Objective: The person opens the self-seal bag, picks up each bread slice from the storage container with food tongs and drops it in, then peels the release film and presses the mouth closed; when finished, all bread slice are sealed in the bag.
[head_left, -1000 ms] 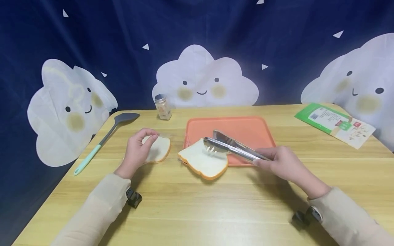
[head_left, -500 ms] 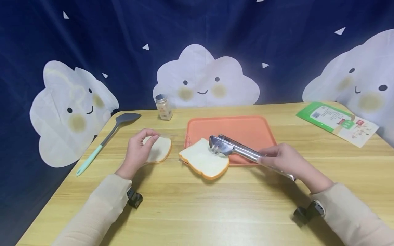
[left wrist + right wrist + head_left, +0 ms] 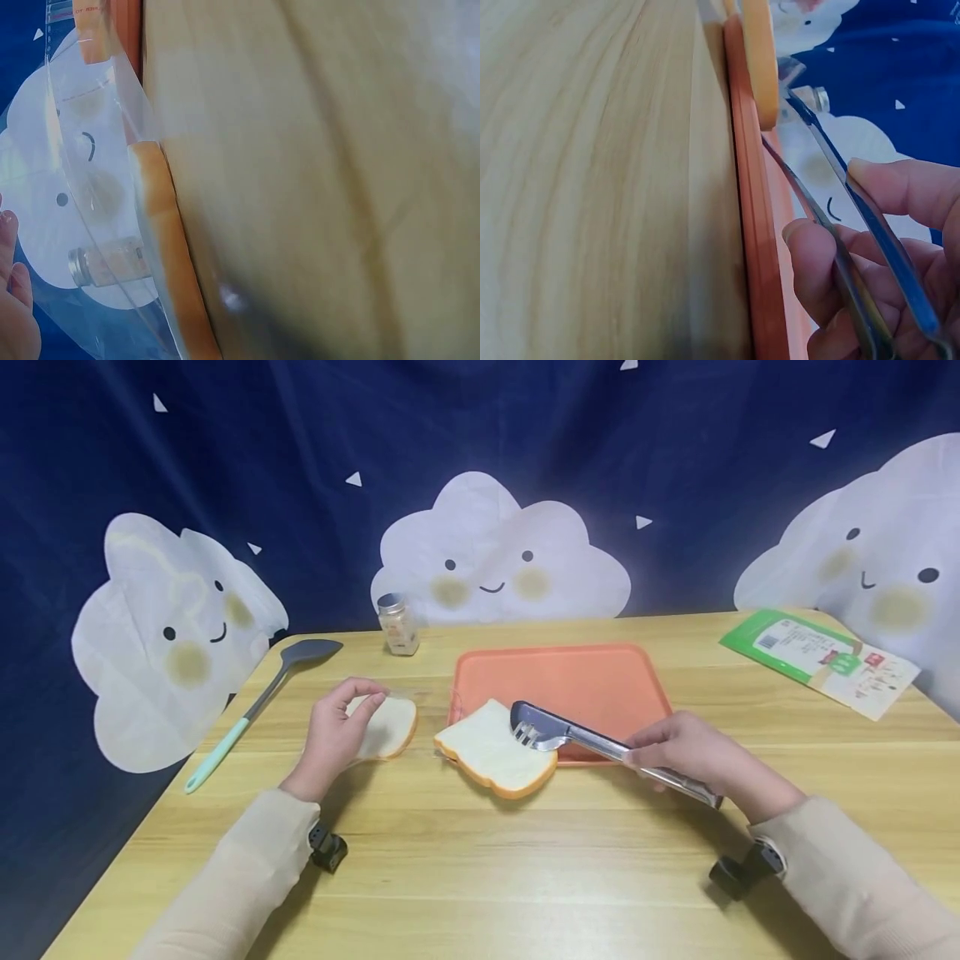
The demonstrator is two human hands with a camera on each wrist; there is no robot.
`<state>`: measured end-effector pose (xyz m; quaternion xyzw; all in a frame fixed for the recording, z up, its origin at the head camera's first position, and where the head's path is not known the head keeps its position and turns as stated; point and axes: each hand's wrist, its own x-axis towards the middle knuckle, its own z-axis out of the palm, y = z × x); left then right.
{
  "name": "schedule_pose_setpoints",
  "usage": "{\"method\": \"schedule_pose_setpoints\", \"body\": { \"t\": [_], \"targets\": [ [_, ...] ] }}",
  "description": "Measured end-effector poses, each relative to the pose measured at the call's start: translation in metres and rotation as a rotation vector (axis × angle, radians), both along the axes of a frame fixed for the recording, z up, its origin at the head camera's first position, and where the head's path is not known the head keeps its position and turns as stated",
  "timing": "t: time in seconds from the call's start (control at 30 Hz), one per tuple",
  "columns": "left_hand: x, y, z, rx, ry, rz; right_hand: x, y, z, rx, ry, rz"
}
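Observation:
In the head view my left hand (image 3: 341,727) pinches thumb against fingers above a bread slice (image 3: 386,727). The left wrist view shows a clear plastic bag (image 3: 112,97) beside that hand, lifted, with the bread slice (image 3: 172,247) inside or behind it; I cannot tell which. A second bread slice (image 3: 495,747) lies tilted over the left front edge of the orange tray (image 3: 592,681). My right hand (image 3: 682,752) grips metal tongs (image 3: 600,742). One forked arm of the tongs rests over the slice's right part; the other passes below it in the right wrist view.
A grey spatula (image 3: 258,706) with a mint handle lies at the far left. Behind the left bread slice stands a small jar (image 3: 397,625) with a metal lid. A green and white packet (image 3: 821,662) lies at the back right, near the cloud-printed curtain (image 3: 495,427).
My right hand has turned the tongs, so their spread arms now lie one above the other, at the second slice's edge. My left hand stays in place.

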<state>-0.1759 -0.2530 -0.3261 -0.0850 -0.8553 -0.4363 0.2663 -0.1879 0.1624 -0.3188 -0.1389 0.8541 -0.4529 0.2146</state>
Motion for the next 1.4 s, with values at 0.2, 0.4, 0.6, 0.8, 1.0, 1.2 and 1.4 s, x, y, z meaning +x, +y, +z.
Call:
{"method": "schedule_pose_setpoints", "body": {
  "t": [0.2, 0.4, 0.6, 0.8, 1.0, 1.2, 1.4],
  "targets": [
    [0.000, 0.003, 0.000, -0.004, 0.015, -0.003, -0.003, 0.001, -0.005, -0.051, -0.048, 0.004],
    [0.000, 0.002, -0.001, 0.004, 0.010, -0.002, -0.003, 0.002, -0.012, -0.092, -0.025, 0.000],
    [0.001, 0.002, -0.001, -0.015, 0.001, -0.003, -0.003, 0.004, -0.012, -0.118, -0.011, 0.003],
    [0.000, 0.001, -0.001, -0.017, 0.008, 0.000, -0.006, 0.006, -0.007, -0.135, 0.009, -0.019],
    [-0.001, 0.001, 0.000, -0.016, 0.007, 0.004, -0.009, 0.010, -0.003, -0.142, 0.029, -0.046],
    [-0.001, 0.000, 0.001, -0.017, 0.000, 0.017, -0.015, 0.019, 0.007, -0.150, 0.063, -0.106],
    [0.000, 0.000, 0.000, -0.020, -0.004, 0.017, -0.016, 0.025, 0.026, -0.010, 0.260, -0.200]
  ]
}}
